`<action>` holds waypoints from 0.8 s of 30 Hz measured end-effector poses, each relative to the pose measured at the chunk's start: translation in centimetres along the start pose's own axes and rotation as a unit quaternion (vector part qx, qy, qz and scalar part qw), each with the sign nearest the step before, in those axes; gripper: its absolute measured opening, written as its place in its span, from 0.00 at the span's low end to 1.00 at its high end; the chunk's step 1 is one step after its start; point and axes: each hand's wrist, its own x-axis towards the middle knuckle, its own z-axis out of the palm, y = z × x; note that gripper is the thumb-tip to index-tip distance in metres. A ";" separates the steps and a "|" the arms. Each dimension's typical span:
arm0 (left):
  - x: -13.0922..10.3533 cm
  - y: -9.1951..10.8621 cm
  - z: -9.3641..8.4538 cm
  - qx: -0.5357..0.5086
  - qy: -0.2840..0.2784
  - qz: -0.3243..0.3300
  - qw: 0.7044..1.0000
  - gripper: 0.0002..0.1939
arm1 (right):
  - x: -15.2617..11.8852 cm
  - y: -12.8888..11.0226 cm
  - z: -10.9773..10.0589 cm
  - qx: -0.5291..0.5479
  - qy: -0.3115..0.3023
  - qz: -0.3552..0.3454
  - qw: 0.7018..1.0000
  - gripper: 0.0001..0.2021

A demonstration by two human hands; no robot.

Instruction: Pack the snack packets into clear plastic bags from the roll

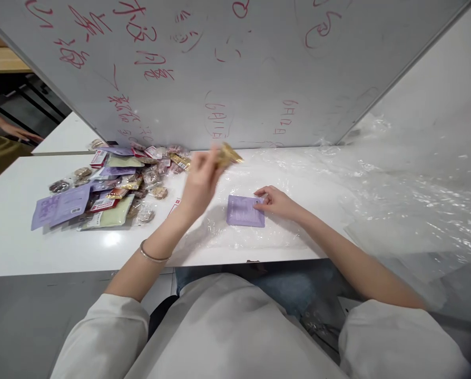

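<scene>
My left hand (pixel 204 176) is raised above the table, its fingers closed on a gold packet (pixel 229 155) that is blurred by motion. A purple pouch (pixel 241 211) with small printed text lies flat on clear plastic film. My right hand (pixel 273 201) touches the pouch's upper right edge, with the thumb on its face and the other fingers curved beyond it. Left of my hands, a pile of purple, green, red and gold packets (pixel 115 164) and small wrapped pieces covers part of the white table (pixel 14 247).
A whiteboard (pixel 251 79) with red handwriting stands along the table's back edge. Crumpled clear plastic film (pixel 413 184) spreads over the right side. At the far left, another person's hand (pixel 20 131) shows near a dark table frame.
</scene>
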 end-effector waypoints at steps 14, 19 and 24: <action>-2.4 1.9 3.4 -0.005 -0.313 0.216 0.925 0.27 | -9.6 -3.2 0.0 -0.281 -0.072 -0.241 0.926 0.14; -6.4 2.3 1.2 0.042 -0.401 0.209 0.891 0.45 | -7.8 -2.2 0.7 -0.240 -0.030 -0.299 0.923 0.10; -6.3 0.9 0.2 0.019 -0.448 0.174 0.877 0.27 | -5.5 -2.1 -1.1 -0.117 -0.054 -0.122 0.984 0.07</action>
